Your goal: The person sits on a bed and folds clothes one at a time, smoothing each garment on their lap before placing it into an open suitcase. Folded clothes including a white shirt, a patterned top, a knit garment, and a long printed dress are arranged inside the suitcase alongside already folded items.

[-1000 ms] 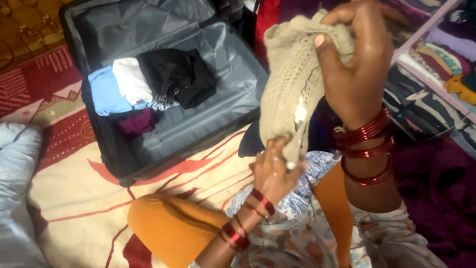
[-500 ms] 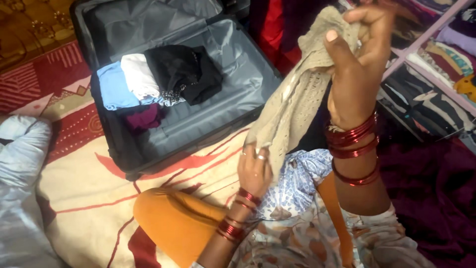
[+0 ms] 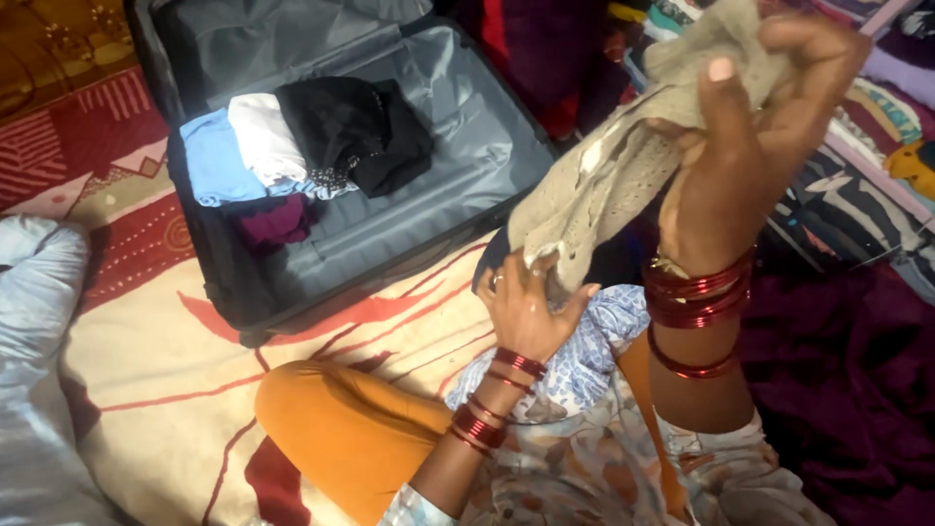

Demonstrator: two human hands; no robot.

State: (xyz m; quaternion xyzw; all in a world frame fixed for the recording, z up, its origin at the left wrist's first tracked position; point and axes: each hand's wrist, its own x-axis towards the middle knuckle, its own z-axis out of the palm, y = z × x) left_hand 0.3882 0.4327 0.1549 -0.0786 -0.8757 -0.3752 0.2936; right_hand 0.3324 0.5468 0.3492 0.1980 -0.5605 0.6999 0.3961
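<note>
A beige knitted garment [image 3: 609, 175] hangs between my two hands. My right hand [image 3: 755, 136] is raised high at the right and grips its top end. Lower down, my left hand [image 3: 526, 307] pinches the bottom edge of the garment, just above my lap. Both wrists wear red bangles. Behind the garment lies an open grey suitcase [image 3: 467, 136] on the patterned bedcover. Inside it, at its left, sit folded clothes: a black piece [image 3: 355, 127], a white one [image 3: 263, 141], a light blue one [image 3: 214, 161] and a dark purple one [image 3: 278, 222].
My knee in orange trousers [image 3: 341, 433] juts out at the bottom centre. A pale blue pillow [image 3: 39, 321] lies at the left edge. Stacked colourful fabrics [image 3: 877, 127] fill the right side, with dark purple cloth [image 3: 847, 390] below them.
The view has shifted left, so the suitcase sits further right. My right hand has lifted the garment's top a little higher, and my left hand still holds the lower edge.
</note>
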